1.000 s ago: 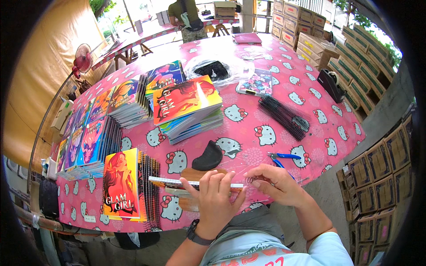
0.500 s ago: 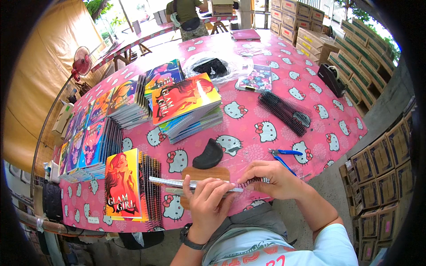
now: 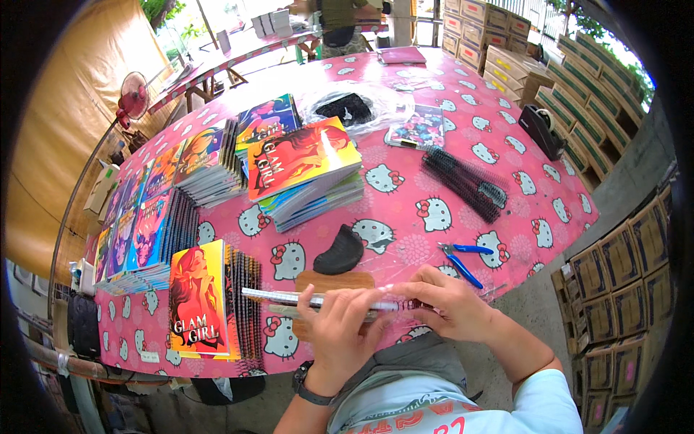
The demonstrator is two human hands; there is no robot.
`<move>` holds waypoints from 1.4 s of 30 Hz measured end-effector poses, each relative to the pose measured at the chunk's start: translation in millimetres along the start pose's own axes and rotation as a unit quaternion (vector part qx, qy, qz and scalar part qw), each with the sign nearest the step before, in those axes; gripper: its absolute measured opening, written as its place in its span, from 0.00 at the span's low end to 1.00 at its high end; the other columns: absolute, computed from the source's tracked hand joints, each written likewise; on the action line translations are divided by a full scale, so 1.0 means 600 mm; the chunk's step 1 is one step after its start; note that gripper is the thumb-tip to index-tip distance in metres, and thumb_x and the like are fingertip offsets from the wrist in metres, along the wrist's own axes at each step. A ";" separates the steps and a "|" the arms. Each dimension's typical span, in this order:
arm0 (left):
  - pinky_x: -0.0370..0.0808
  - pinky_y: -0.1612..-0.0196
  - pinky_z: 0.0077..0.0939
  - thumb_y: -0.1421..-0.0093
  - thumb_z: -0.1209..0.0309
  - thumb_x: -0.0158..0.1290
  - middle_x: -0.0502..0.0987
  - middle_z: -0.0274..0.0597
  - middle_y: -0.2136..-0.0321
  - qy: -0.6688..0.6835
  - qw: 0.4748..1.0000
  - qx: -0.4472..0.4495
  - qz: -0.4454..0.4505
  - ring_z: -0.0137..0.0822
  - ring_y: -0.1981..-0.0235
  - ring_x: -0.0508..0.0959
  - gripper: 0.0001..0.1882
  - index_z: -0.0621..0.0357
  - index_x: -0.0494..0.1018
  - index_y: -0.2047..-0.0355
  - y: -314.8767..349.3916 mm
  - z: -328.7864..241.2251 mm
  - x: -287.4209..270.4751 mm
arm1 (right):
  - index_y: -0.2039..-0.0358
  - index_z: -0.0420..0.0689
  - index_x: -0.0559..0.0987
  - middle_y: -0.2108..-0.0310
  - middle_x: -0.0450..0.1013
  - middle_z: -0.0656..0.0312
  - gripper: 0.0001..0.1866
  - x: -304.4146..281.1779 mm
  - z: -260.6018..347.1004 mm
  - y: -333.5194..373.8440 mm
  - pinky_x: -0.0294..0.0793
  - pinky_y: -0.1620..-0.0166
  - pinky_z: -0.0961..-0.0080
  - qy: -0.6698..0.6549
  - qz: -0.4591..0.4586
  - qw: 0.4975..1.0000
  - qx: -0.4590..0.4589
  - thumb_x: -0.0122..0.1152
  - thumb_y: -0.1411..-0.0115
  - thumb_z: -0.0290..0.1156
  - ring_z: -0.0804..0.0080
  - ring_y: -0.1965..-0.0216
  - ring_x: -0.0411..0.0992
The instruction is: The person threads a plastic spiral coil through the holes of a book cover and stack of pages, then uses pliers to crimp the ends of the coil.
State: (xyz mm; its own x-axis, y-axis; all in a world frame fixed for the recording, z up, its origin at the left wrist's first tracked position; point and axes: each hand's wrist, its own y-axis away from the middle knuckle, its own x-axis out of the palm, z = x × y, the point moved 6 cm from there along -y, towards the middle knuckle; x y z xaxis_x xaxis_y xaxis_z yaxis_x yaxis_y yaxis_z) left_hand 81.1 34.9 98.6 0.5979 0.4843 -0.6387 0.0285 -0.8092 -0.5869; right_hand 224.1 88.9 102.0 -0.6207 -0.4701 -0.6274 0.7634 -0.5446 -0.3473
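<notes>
Close to the table's near edge, my left hand (image 3: 338, 320) is closed around a notebook (image 3: 269, 295), which stands edge-on with its page edges upward. At the notebook's right end, my right hand (image 3: 454, 302) pinches a dark spiral binding coil (image 3: 409, 304). Fingers partly hide where coil and notebook meet. Beneath the notebook lies a brown wooden board (image 3: 318, 281). A black curved pad (image 3: 338, 249) rests just beyond the board. Blue-handled cutting pliers (image 3: 466, 267) lie beyond my right hand.
Stacked coil-bound notebooks (image 3: 199, 300) with colourful covers fill the left side, and another notebook pile (image 3: 303, 166) stands mid-table. Loose black coils (image 3: 463, 184) lie to the right, near a tape dispenser (image 3: 542, 132). Cartons (image 3: 622, 267) are stacked beside the table. A person (image 3: 340, 25) stands at the back.
My right hand has shifted slightly, and less of the coil shows beyond its fingers. My left hand keeps its hold on the notebook. The person at the back has moved to the right.
</notes>
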 end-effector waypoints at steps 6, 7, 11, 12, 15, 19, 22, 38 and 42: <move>0.55 0.53 0.37 0.51 0.63 0.62 0.74 0.29 0.72 -0.004 0.994 0.087 0.073 0.32 0.68 0.72 0.11 0.48 0.76 0.68 0.011 -0.001 0.008 | 0.41 0.44 0.63 0.64 0.74 0.47 0.28 0.006 -0.059 -0.028 0.74 0.58 0.63 -0.152 0.226 0.941 0.202 0.57 0.40 0.34 0.57 0.58 0.75; 0.56 0.54 0.37 0.51 0.63 0.62 0.74 0.29 0.72 -0.007 0.994 0.079 0.078 0.32 0.68 0.72 0.11 0.48 0.76 0.68 0.011 0.002 0.010 | 0.40 0.44 0.63 0.63 0.74 0.47 0.28 0.008 -0.079 -0.038 0.74 0.57 0.62 -0.131 0.261 0.934 0.207 0.57 0.40 0.37 0.57 0.57 0.74; 0.57 0.56 0.34 0.50 0.62 0.60 0.75 0.29 0.73 0.023 0.994 0.069 0.087 0.32 0.68 0.73 0.10 0.48 0.75 0.69 0.000 -0.004 0.007 | 0.41 0.46 0.64 0.52 0.69 0.43 0.35 0.055 -0.197 -0.104 0.68 0.49 0.55 0.104 0.113 0.978 0.141 0.60 0.45 0.50 0.50 0.49 0.68; 0.57 0.57 0.33 0.49 0.62 0.60 0.75 0.30 0.73 0.036 0.993 0.066 0.086 0.32 0.68 0.73 0.09 0.48 0.75 0.69 -0.003 -0.004 0.002 | 0.42 0.46 0.65 0.50 0.68 0.42 0.37 0.086 -0.209 -0.118 0.66 0.48 0.53 0.165 0.057 0.980 0.096 0.61 0.48 0.52 0.47 0.47 0.66; 0.57 0.57 0.33 0.49 0.60 0.59 0.75 0.29 0.73 0.016 0.993 0.065 0.100 0.34 0.69 0.73 0.11 0.49 0.75 0.69 0.007 0.008 0.001 | 0.45 0.46 0.68 0.47 0.62 0.40 0.40 0.144 -0.211 -0.146 0.63 0.45 0.52 0.249 0.067 0.964 0.069 0.65 0.54 0.57 0.42 0.45 0.61; 0.55 0.51 0.37 0.48 0.60 0.59 0.75 0.28 0.73 0.033 0.995 0.042 0.083 0.32 0.67 0.74 0.09 0.48 0.75 0.69 -0.003 -0.007 -0.008 | 0.50 0.45 0.71 0.49 0.63 0.40 0.36 0.153 -0.210 -0.142 0.64 0.46 0.53 0.222 0.040 0.971 0.073 0.67 0.56 0.52 0.41 0.47 0.61; 0.50 0.45 0.46 0.47 0.63 0.58 0.74 0.26 0.71 -0.001 0.992 0.066 0.108 0.30 0.64 0.74 0.08 0.47 0.75 0.67 0.002 -0.006 -0.004 | 0.49 0.44 0.71 0.50 0.64 0.40 0.34 0.137 -0.201 -0.114 0.63 0.45 0.55 0.174 0.002 0.983 0.066 0.67 0.55 0.48 0.41 0.47 0.62; 0.43 0.40 0.51 0.50 0.58 0.60 0.74 0.27 0.73 -0.033 0.994 0.070 0.082 0.31 0.64 0.75 0.11 0.45 0.77 0.69 0.002 0.008 -0.013 | 0.55 0.31 0.75 0.53 0.71 0.56 0.36 0.075 -0.134 0.015 0.67 0.51 0.69 -0.434 0.033 0.882 0.184 0.52 0.41 0.58 0.70 0.55 0.69; 0.39 0.37 0.54 0.56 0.59 0.64 0.74 0.29 0.74 0.001 1.000 -0.005 0.005 0.32 0.64 0.74 0.13 0.46 0.77 0.70 0.002 0.028 -0.047 | 0.52 0.30 0.75 0.47 0.68 0.43 0.40 0.037 -0.102 0.006 0.61 0.42 0.67 -0.470 0.016 0.878 0.093 0.54 0.46 0.61 0.59 0.45 0.66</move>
State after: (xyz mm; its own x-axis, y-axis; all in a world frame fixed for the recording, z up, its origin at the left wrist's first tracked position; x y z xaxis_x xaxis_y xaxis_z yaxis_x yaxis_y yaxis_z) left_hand 51.0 25.8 107.6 0.6002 0.4751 -0.6435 0.0301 -0.8173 -0.5754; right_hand 223.9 119.1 44.1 -0.5401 -0.8045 0.2472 0.7946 -0.5842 -0.1654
